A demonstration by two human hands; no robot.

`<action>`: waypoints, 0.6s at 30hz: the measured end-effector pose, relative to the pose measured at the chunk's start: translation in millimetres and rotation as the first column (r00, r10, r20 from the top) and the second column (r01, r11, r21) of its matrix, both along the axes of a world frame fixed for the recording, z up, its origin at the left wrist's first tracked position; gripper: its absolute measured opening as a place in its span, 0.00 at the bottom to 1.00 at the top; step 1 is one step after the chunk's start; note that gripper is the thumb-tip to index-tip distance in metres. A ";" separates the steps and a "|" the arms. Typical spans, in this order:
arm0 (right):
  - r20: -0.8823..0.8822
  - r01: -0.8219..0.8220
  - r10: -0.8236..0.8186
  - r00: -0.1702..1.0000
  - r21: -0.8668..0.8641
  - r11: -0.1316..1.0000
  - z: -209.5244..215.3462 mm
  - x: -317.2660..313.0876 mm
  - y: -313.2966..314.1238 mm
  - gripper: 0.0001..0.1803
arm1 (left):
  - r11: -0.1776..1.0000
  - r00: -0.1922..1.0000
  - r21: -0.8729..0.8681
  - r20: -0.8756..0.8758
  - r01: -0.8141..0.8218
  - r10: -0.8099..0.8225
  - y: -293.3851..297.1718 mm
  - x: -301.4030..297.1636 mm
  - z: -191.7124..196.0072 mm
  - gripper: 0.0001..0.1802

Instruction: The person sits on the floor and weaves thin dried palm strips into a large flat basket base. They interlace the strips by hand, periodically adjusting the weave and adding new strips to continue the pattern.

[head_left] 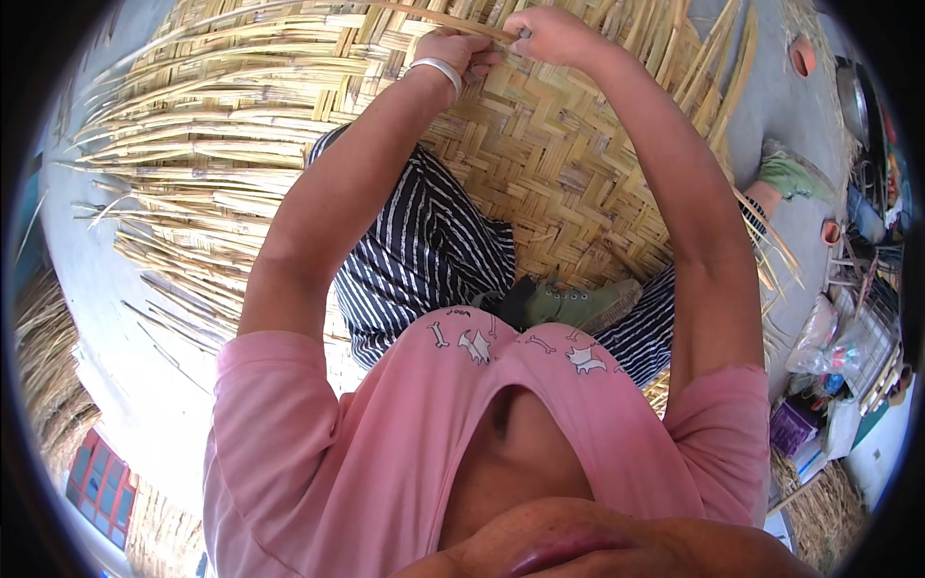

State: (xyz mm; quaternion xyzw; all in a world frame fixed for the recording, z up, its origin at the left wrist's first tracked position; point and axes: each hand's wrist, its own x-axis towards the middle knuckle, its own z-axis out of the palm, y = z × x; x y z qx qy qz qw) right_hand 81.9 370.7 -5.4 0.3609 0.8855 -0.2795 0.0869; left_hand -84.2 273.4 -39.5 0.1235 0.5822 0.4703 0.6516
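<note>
A woven mat of split, straw-coloured strips [568, 159] spreads under my crossed legs. At its far side my two hands work close together. My left hand [455, 53], with a pale bangle at the wrist, has its fingers bent in at the weave beside a long flat strip [453, 21]. Just to its right, my right hand [547, 37] is closed in a pinch at that strip's end. The strip runs up and left from the hands out of view. Some fingertips are hidden, so the left hand's exact grip is hard to see.
Loose unwoven strip ends [222, 173] fan out along the mat's left side, and more stick out at the upper right. My green shoe [578, 303] rests on the mat. At the right stand a small clay-coloured pot [802, 58] and a clutter of bags [819, 332].
</note>
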 end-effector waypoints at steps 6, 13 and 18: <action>0.017 0.038 -0.038 0.999 0.010 0.999 -20.2 -4.7 8.6 0.20 | 0.997 0.974 0.038 -0.211 -0.073 0.080 -4.1 0.2 11.3 0.13; 0.044 0.135 -0.130 0.991 -0.151 0.979 -28.4 -0.3 15.4 0.19 | 0.992 0.595 0.015 -0.801 0.124 -0.062 -0.2 3.9 6.9 0.16; 0.035 0.088 -0.086 0.996 -0.083 0.993 -23.9 -4.3 7.2 0.15 | 0.996 0.985 -0.020 -0.157 -0.083 0.079 2.0 -4.5 0.0 0.11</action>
